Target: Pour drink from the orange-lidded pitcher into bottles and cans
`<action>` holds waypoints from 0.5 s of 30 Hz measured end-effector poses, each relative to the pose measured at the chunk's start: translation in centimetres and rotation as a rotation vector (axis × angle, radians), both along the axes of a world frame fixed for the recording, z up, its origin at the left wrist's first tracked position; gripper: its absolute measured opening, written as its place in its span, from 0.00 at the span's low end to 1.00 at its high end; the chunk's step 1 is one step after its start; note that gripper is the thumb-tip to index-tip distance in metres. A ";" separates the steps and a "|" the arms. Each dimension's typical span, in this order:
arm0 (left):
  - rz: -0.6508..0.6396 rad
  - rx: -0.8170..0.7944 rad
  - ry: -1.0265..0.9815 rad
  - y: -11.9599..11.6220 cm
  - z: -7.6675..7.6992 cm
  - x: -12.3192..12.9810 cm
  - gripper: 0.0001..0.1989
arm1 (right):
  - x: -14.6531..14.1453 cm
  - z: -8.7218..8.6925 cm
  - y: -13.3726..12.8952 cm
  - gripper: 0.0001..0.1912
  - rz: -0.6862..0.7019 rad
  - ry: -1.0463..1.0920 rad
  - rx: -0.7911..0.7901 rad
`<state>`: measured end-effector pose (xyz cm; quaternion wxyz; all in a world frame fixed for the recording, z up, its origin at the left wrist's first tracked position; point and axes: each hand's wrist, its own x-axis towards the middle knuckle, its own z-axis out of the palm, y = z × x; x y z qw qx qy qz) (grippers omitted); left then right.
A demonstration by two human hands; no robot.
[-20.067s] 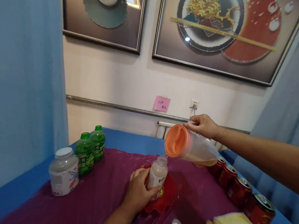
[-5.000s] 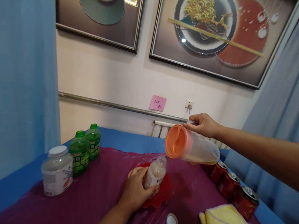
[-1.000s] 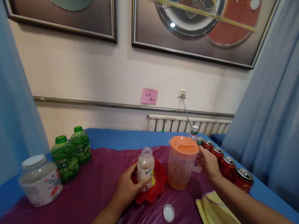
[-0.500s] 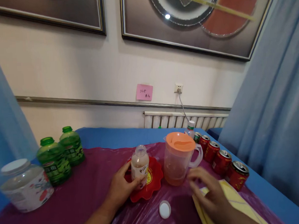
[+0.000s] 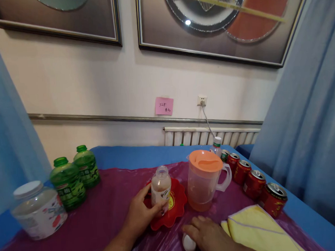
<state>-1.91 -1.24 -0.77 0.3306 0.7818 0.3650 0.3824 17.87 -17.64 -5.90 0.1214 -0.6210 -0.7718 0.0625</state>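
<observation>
My left hand [image 5: 144, 212] is wrapped round a small clear bottle [image 5: 161, 190] with a printed label and an uncapped mouth. The bottle stands upright at the red scalloped plate [image 5: 177, 200], which has a yellow mark in its middle. Down on the purple plastic sheet, my right hand [image 5: 206, 233] has its fingers over and around a white bottle cap [image 5: 188, 243]. Just beyond that hand stands a clear pitcher [image 5: 201, 187] with an orange lid and some amber liquid at its bottom.
A folded yellow cloth [image 5: 255, 226] lies at the right, near a row of several red cans [image 5: 254, 183]. A clear bottle with a white cap [image 5: 216, 145] stands behind the pitcher. At the left are two green bottles [image 5: 67, 188] and a white-lidded jar [image 5: 39, 214].
My right hand has moved left and down from beside the pitcher onto the white cap. My left hand still holds the bottle. The view has shifted slightly.
</observation>
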 end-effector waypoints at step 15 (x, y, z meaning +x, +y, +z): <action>-0.049 0.169 0.067 -0.4 0.3 -0.7 0.29 | -3.4 9.9 7.1 0.13 -0.028 1.073 0.746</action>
